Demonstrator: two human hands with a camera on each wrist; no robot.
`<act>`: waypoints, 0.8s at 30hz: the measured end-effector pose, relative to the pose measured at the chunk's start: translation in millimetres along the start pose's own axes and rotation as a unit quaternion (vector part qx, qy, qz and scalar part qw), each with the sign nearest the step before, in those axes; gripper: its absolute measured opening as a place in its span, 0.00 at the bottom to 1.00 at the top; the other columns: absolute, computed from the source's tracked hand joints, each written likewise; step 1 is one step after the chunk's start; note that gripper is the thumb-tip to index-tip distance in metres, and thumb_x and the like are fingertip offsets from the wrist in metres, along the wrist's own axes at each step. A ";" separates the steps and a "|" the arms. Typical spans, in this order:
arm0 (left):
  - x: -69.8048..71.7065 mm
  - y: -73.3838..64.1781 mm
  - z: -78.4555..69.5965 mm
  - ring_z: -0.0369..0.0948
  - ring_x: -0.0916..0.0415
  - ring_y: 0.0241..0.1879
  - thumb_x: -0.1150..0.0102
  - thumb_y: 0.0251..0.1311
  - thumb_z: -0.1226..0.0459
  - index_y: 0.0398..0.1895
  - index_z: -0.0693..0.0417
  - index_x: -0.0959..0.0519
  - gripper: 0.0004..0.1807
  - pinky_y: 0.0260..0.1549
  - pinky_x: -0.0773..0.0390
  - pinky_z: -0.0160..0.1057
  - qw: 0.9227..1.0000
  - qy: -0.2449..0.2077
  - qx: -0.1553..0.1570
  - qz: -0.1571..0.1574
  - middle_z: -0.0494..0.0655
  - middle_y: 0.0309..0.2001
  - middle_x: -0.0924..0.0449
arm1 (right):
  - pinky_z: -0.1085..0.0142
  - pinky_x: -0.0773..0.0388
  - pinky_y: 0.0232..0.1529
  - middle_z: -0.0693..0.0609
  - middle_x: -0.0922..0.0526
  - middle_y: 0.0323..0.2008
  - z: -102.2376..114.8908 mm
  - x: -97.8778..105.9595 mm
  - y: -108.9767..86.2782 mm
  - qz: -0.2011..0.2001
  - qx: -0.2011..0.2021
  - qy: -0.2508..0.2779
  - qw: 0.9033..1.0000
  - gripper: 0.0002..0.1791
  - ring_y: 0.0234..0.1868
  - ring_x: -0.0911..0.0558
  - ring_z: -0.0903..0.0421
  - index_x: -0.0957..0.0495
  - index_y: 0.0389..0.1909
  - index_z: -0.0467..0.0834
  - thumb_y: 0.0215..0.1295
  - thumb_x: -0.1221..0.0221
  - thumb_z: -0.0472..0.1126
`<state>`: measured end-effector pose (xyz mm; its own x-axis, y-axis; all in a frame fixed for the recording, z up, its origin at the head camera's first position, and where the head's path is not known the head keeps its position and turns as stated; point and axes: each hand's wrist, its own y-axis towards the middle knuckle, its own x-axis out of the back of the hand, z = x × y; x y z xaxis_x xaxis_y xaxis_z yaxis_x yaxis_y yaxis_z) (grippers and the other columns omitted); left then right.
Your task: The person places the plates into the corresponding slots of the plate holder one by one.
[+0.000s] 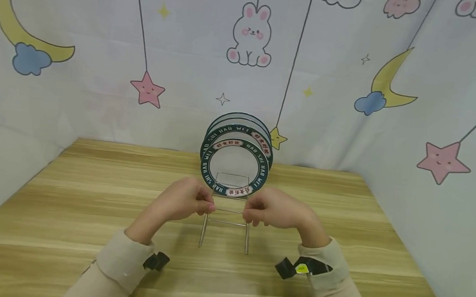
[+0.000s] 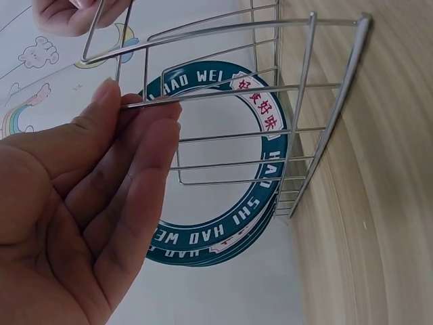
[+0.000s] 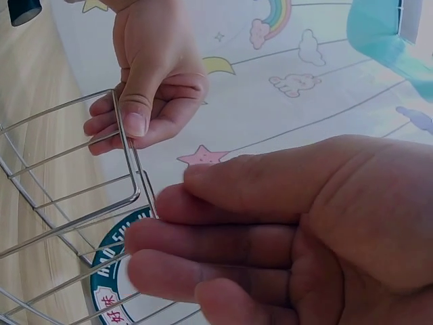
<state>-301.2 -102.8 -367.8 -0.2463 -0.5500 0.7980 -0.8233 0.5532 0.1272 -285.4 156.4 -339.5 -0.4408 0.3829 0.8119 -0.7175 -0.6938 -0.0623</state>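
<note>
A silver wire plate rack (image 1: 202, 235) stands on the wooden table. Several round plates with dark green lettered rims lean upright in its far part, the front plate (image 1: 233, 159) showing a white centre. My left hand (image 1: 184, 200) pinches a near upright wire of the rack between thumb and fingers, seen close in the left wrist view beside the rack's wires (image 2: 362, 34). On the opposite side, my right hand (image 1: 277, 208) grips the same wire loop, its thumb and index finger (image 3: 169, 203) closed at the wire's end. The rear plates are mostly hidden behind the front ones.
The wooden table (image 1: 94, 184) runs to a white cloth backdrop (image 1: 186, 62) printed with moons, stars and a rabbit. Cloth also hangs along both sides. A teal object (image 3: 385, 40) shows at the upper corner of the right wrist view.
</note>
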 end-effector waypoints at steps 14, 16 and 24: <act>14.3 -3.1 9.8 0.43 0.21 0.33 0.39 0.67 0.60 0.34 0.50 0.14 0.07 0.33 0.22 0.43 0.992 -0.036 0.061 -0.104 0.40 0.29 0.18 | 0.59 0.21 0.32 0.51 0.17 0.32 -10.4 6.6 3.6 -0.242 -0.032 0.032 0.969 0.11 0.33 0.20 0.53 0.17 0.35 0.45 0.73 0.44 0.45; 17.3 -1.7 13.4 0.44 0.20 0.37 0.43 0.70 0.55 0.39 0.51 0.14 0.12 0.38 0.21 0.46 0.988 -0.038 0.069 -0.131 0.43 0.34 0.16 | 0.57 0.19 0.38 0.49 0.16 0.37 -13.7 9.1 2.5 -0.265 -0.046 0.043 0.962 0.15 0.37 0.19 0.51 0.17 0.40 0.43 0.75 0.46 0.50; 39.2 7.6 34.1 0.59 0.34 0.65 0.69 0.71 0.35 0.70 0.58 0.33 0.42 0.62 0.34 0.62 0.961 -0.013 0.098 -0.259 0.60 0.67 0.31 | 0.46 0.36 0.67 0.38 0.32 0.68 -32.1 34.6 -8.3 -0.379 -0.087 -0.014 0.921 0.34 0.67 0.32 0.40 0.34 0.69 0.35 0.78 0.60 0.58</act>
